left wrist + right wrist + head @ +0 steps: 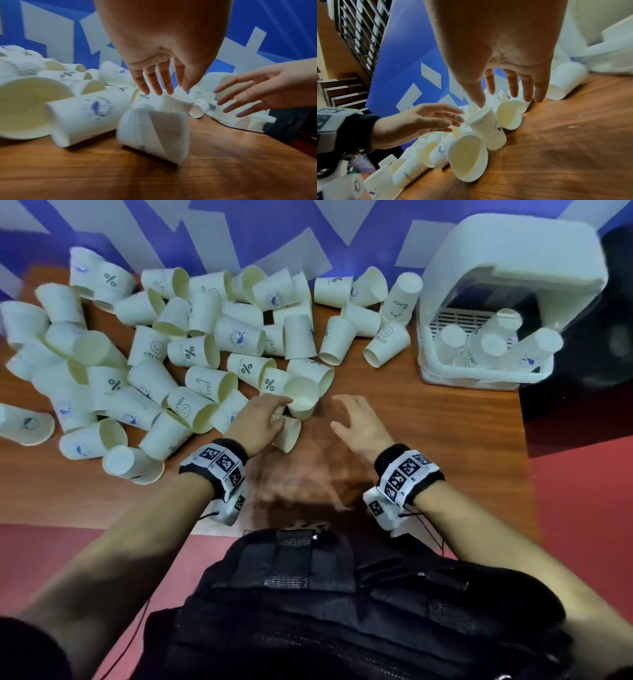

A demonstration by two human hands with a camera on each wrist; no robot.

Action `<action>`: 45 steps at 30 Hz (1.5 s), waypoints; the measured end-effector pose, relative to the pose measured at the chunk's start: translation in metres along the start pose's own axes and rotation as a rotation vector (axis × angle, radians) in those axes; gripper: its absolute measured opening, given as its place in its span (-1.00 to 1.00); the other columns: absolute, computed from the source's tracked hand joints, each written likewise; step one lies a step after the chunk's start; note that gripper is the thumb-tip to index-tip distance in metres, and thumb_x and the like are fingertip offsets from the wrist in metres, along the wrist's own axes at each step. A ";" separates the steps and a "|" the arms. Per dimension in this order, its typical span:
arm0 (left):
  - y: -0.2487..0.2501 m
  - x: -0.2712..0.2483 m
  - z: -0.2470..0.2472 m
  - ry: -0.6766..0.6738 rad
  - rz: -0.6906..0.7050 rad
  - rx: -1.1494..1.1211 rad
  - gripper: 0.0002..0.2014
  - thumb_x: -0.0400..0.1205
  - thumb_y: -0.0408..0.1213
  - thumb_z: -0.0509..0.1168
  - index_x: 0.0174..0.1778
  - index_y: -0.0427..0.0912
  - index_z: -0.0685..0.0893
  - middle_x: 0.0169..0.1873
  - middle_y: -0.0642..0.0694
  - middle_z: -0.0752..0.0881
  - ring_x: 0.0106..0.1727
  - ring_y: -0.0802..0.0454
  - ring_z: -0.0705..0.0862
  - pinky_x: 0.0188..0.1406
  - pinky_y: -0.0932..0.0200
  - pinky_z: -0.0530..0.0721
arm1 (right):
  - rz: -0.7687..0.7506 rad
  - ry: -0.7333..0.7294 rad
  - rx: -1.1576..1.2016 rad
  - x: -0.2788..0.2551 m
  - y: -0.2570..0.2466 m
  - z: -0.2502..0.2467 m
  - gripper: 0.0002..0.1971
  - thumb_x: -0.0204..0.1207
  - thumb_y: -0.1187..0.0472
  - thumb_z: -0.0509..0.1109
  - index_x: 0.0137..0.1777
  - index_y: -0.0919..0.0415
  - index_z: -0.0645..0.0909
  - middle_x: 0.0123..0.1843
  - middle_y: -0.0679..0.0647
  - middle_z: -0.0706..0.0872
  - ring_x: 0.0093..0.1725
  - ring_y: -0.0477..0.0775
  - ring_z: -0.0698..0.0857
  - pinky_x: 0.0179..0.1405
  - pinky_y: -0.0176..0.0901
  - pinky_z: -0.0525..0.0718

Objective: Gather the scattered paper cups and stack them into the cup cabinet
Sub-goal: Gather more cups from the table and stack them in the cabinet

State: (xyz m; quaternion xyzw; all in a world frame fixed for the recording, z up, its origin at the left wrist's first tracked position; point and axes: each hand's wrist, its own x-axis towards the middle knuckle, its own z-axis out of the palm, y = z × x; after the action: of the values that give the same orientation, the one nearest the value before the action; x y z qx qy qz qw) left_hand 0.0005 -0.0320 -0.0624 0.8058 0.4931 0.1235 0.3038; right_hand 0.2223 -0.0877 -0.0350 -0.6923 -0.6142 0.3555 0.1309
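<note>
Dozens of printed white paper cups (191, 354) lie tumbled; both hands (260, 419) spread, holding nothing.

Matt white paper cups (239, 337), glossy wood-grain table (428, 422), seemingly smooth plastic cup cabinet (507, 251), black cloth wristbands (394, 457).

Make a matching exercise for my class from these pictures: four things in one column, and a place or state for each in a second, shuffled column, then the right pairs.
Column one:
1. left hand
2. right hand
3. cup cabinet
4. scattered paper cups

Column two:
a. stands at the table's far right, a few upturned cups inside
b. fingers spread above bare wood, holding nothing
c. lie mostly on their sides across the table's left and middle
d. fingers straight, reaching at the nearest cups

Pairs: 1-d, 2-b, 3-a, 4-c
</note>
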 end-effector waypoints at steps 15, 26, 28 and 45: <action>-0.032 -0.014 -0.004 -0.213 -0.050 0.147 -0.39 0.53 -0.24 0.45 0.52 -0.18 0.45 0.42 -0.22 0.51 0.34 -0.30 0.41 0.38 -0.07 0.36 | -0.026 -0.062 -0.129 0.034 -0.013 0.033 -0.79 0.64 0.17 0.29 0.10 0.33 0.58 0.18 0.29 0.51 0.06 0.32 0.57 0.07 0.05 0.58; -0.030 -0.012 0.009 -0.372 -0.186 -0.004 -0.28 0.44 -0.12 0.53 0.49 -0.09 0.40 0.35 -0.18 0.44 0.42 -0.12 0.41 0.41 0.00 0.33 | 0.080 0.095 0.023 0.021 -0.001 0.010 -0.79 0.68 0.11 0.22 -0.08 0.24 0.35 -0.10 0.16 0.47 -0.11 0.10 0.46 -0.16 -0.11 0.35; -0.026 -0.011 0.006 -0.329 -0.179 -0.072 -0.29 0.44 -0.11 0.54 0.48 -0.08 0.42 0.35 -0.17 0.43 0.38 -0.15 0.46 0.37 -0.01 0.41 | 0.083 0.134 0.073 0.019 0.000 0.005 -0.77 0.68 0.10 0.22 -0.07 0.27 0.37 -0.14 0.16 0.50 -0.14 0.11 0.49 -0.20 -0.10 0.37; 0.081 0.039 -0.018 -0.161 0.190 -0.251 -0.36 0.43 -0.21 0.56 0.43 -0.06 0.51 0.17 -0.01 0.46 0.22 0.10 0.48 0.29 0.11 0.50 | 0.116 0.345 0.655 -0.021 0.024 -0.063 -0.05 0.54 0.14 0.47 0.70 -0.03 -0.17 0.59 -0.05 0.31 0.47 -0.10 0.42 0.40 -0.12 0.46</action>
State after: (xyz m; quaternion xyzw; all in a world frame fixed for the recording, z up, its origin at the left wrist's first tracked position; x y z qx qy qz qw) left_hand 0.0687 -0.0182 -0.0020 0.8117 0.3695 0.1476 0.4275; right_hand 0.2816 -0.0969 0.0022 -0.6971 -0.3965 0.4180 0.4267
